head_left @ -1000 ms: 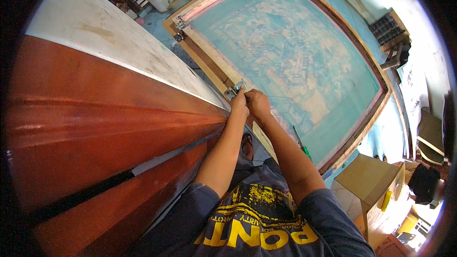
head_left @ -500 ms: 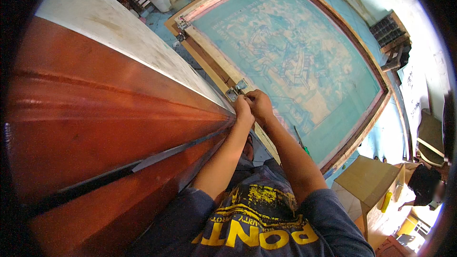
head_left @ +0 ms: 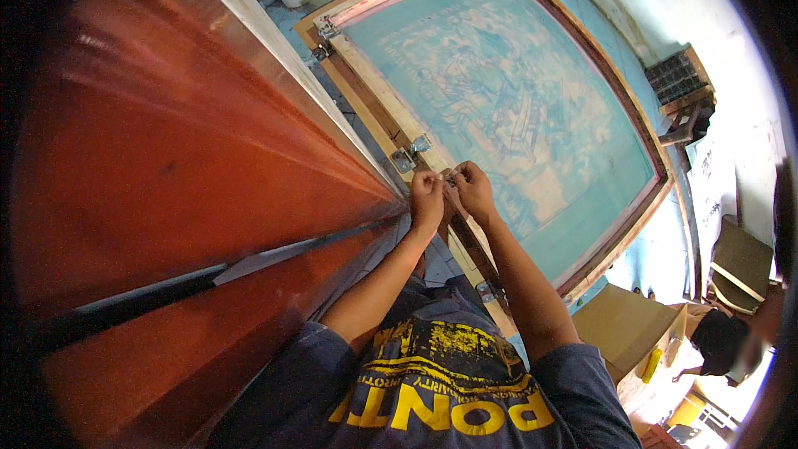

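My left hand (head_left: 426,199) and my right hand (head_left: 475,193) are close together over the near left edge of a large screen-printing frame (head_left: 585,289). Fingers and thumbs are pinched on both hands. A small dark piece (head_left: 450,180) shows at the fingertips of my right hand, too small to make out. Whatever my left fingers pinch is hidden. Just beyond them, a metal hinge clamp (head_left: 405,158) sits on the wooden edge. Teal mesh (head_left: 582,224) with a faint picture fills the frame.
An orange-brown panel (head_left: 183,150) rises close on my left. More hinge hardware (head_left: 322,51) is at the frame's far left corner, with another hinge (head_left: 490,292) near my right forearm. A cardboard box (head_left: 623,328) stands at right, beside another person (head_left: 721,341).
My hands have moved slightly apart; before, they were pressed together. The view has shifted a little. A green-handled tool seen on the mesh beside my right forearm no longer shows.
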Available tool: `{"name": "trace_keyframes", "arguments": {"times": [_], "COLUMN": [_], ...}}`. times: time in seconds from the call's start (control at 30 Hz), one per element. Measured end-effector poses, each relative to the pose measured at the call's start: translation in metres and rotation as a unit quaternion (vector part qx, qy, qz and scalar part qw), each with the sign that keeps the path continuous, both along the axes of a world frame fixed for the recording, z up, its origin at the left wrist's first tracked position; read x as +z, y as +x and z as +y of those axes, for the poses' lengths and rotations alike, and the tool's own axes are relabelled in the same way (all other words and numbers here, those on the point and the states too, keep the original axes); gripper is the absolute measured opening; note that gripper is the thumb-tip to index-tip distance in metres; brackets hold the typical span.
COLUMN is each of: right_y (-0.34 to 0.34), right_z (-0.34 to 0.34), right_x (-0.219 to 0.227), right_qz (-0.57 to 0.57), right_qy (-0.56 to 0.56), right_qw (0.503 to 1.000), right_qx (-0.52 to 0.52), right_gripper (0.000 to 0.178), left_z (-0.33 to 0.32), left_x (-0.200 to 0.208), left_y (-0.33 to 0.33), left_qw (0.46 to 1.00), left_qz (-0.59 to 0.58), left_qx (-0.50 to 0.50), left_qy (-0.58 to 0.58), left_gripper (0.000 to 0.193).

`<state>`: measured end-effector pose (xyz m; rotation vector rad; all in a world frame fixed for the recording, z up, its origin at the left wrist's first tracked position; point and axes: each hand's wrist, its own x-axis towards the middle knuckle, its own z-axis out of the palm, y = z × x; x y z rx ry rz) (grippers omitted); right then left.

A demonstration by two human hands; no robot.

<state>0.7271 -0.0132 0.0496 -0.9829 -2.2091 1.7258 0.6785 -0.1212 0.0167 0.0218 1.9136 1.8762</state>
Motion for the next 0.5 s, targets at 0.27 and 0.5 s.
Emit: {"name": "trace_keyframes", "arguments": {"times": [0.27, 0.5], "right_y": [0.019, 0.043], "right_z": [0.021, 0.026], "right_x": [0.000, -0.006], "right_qz": [0.032, 0.023], "right_qy": [-0.161, -0.148], "right_qw": [0.980, 0.981], "right_qx": [-0.116, -0.121], "right_gripper": [0.014, 0.013], "left_z": [0.016, 0.008], "left_x": [-0.032, -0.050], "left_y": [-0.034, -0.035], "left_qw": [0.931, 0.902], "left_qz": [0.200, 0.265], "left_qx": [0.046, -0.001], "left_qy": [-0.301, -0.340], "left_gripper": [0.065, 0.059]}}
